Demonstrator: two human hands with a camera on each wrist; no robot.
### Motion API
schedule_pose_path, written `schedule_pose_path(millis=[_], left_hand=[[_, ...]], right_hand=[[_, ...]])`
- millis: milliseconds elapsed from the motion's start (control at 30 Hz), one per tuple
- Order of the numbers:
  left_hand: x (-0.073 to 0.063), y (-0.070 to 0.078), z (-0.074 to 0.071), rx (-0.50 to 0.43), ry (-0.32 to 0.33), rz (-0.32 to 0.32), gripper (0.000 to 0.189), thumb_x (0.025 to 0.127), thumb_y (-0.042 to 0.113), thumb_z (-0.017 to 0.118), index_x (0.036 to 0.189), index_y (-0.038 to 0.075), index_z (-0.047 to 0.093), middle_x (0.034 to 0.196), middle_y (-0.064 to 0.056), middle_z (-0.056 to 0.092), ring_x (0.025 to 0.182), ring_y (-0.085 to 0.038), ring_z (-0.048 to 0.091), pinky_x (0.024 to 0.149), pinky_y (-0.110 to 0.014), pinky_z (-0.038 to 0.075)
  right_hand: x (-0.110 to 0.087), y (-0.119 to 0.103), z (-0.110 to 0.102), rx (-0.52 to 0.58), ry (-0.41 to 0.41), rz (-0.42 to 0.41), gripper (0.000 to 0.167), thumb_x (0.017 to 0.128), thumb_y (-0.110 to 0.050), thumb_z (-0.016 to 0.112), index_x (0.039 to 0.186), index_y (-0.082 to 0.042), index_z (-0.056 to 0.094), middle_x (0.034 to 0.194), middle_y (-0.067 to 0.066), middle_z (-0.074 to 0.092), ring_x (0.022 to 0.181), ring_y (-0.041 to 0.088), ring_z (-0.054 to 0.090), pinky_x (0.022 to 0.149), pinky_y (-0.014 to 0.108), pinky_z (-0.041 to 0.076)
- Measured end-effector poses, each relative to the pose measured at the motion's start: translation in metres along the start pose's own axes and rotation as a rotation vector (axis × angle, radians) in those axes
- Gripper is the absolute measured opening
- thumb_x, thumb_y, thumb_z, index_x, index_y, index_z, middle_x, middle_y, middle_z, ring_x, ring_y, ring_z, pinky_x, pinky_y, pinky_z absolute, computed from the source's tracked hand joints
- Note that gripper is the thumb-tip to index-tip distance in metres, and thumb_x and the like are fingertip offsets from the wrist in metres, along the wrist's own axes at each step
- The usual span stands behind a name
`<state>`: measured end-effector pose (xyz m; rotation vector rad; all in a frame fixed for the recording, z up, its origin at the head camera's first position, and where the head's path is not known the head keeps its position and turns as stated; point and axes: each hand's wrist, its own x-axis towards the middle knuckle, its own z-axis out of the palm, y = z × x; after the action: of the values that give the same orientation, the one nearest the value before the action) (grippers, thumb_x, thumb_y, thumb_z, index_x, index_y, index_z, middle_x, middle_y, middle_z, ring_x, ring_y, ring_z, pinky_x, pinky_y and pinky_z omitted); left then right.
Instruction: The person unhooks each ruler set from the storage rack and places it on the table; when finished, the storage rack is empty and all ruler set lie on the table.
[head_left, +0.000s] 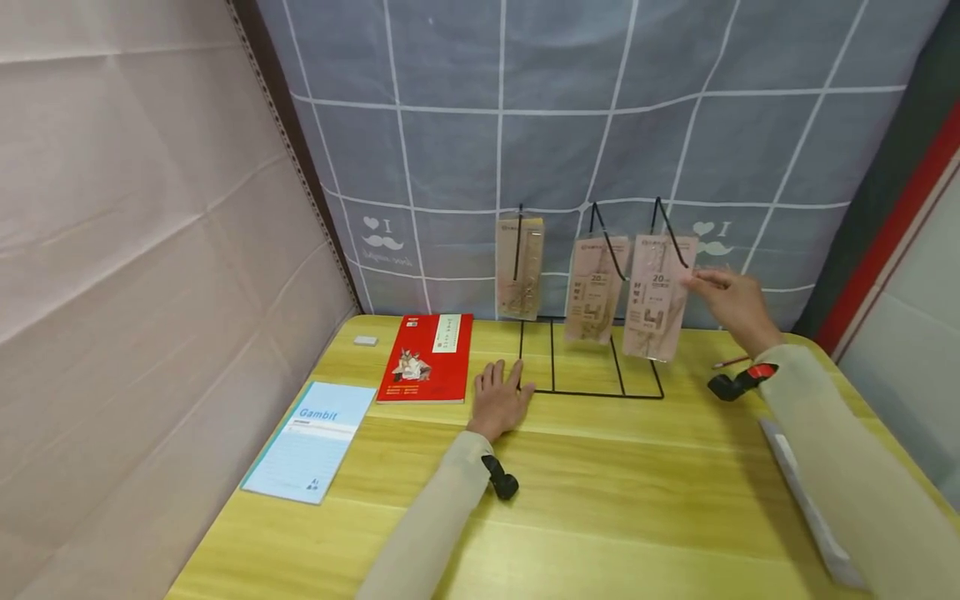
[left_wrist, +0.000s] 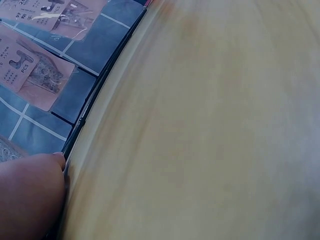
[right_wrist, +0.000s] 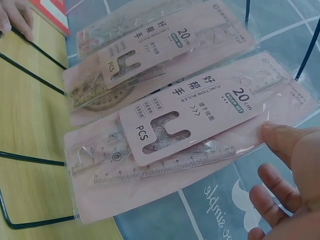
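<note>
My right hand (head_left: 731,304) pinches the right edge of a pink 20 cm ruler set (head_left: 652,296) between thumb and fingers. The packet hangs from the rightmost hook of a black wire rack (head_left: 592,394); clear rulers show through its plastic in the right wrist view. Beside it, a second pink ruler set (head_left: 596,287) hangs on the middle hook. On the left hook is a similar packet (head_left: 517,267), its print unreadable. My left hand (head_left: 498,404) rests with spread fingers at the rack's front left corner. Its thumb (left_wrist: 32,192) touches the black wire in the left wrist view.
Left of the rack lie a red book (head_left: 427,358), a pale blue Gambit notebook (head_left: 311,442) and a small eraser-like block (head_left: 366,341). A long grey-white object (head_left: 802,492) lies partly under my right sleeve. A grey checked cloth (head_left: 450,158) hangs behind the table.
</note>
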<state>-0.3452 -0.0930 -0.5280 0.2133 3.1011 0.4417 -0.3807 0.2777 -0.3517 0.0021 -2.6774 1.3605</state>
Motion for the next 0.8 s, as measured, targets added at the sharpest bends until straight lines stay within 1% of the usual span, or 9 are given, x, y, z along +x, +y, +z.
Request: schedule_pose_path(millis=[33,167,267,367,500,633,800], left_hand=[[0.000,0.000,0.000,0.003,-0.007,-0.004,0.063,0.111,0.057,0.024,0.168,0.031,0.018,0.171,-0.012,0.018,0.160,-0.036,0.014,0.128,-0.055,0.014],[0.000,0.000,-0.003,-0.003,-0.016,-0.005,0.063,0.111,0.055,0.025,0.168,0.030,0.018,0.172,-0.013,0.018,0.160,-0.036,0.013,0.128,-0.055,0.014],[-0.001,0.001,-0.005,-0.011,-0.015,-0.002,0.062,0.111,0.054,0.026,0.168,0.029,0.019,0.172,-0.013,0.018,0.160,-0.036,0.013,0.128,-0.056,0.014],[-0.003,0.003,-0.006,-0.017,-0.001,0.001,0.062,0.112,0.053,0.028,0.167,0.027,0.022,0.171,-0.014,0.020,0.159,-0.037,0.015,0.128,-0.056,0.015],[-0.004,0.003,-0.005,-0.025,0.013,0.008,0.061,0.112,0.051,0.029,0.167,0.025,0.024,0.170,-0.015,0.021,0.159,-0.038,0.016,0.127,-0.057,0.015],[-0.001,0.001,-0.002,-0.028,-0.005,0.004,0.063,0.111,0.055,0.026,0.168,0.027,0.020,0.172,-0.014,0.018,0.160,-0.038,0.013,0.128,-0.057,0.013],[-0.001,0.000,-0.002,-0.034,-0.013,0.002,0.063,0.111,0.056,0.025,0.168,0.029,0.019,0.172,-0.013,0.018,0.160,-0.037,0.013,0.128,-0.057,0.014]], right_hand=[[-0.002,0.000,0.000,-0.007,-0.002,0.003,0.093,0.094,-0.076,0.051,0.157,-0.007,0.045,0.169,0.019,0.029,0.159,0.044,0.018,0.120,0.069,0.026],[-0.009,0.000,-0.002,-0.045,-0.001,0.002,0.093,0.093,-0.078,0.050,0.157,-0.010,0.046,0.166,0.021,0.035,0.152,0.049,0.031,0.115,0.071,0.031],[-0.016,-0.001,-0.002,-0.046,-0.006,-0.007,0.092,0.092,-0.079,0.050,0.154,-0.010,0.050,0.162,0.022,0.041,0.150,0.049,0.034,0.114,0.072,0.031],[-0.024,-0.002,-0.002,-0.038,-0.016,-0.009,0.091,0.092,-0.079,0.051,0.152,-0.011,0.052,0.160,0.022,0.044,0.149,0.048,0.036,0.114,0.071,0.031],[-0.032,-0.003,-0.004,-0.050,-0.027,-0.004,0.093,0.092,-0.080,0.049,0.154,-0.011,0.050,0.160,0.021,0.044,0.149,0.049,0.035,0.114,0.071,0.032],[-0.039,0.000,-0.004,-0.063,-0.021,-0.023,0.090,0.094,-0.077,0.049,0.154,-0.009,0.050,0.159,0.023,0.046,0.148,0.049,0.037,0.113,0.072,0.032],[-0.048,0.003,-0.005,-0.072,-0.020,-0.030,0.091,0.095,-0.077,0.048,0.155,-0.009,0.048,0.163,0.022,0.040,0.149,0.049,0.035,0.113,0.072,0.033]])
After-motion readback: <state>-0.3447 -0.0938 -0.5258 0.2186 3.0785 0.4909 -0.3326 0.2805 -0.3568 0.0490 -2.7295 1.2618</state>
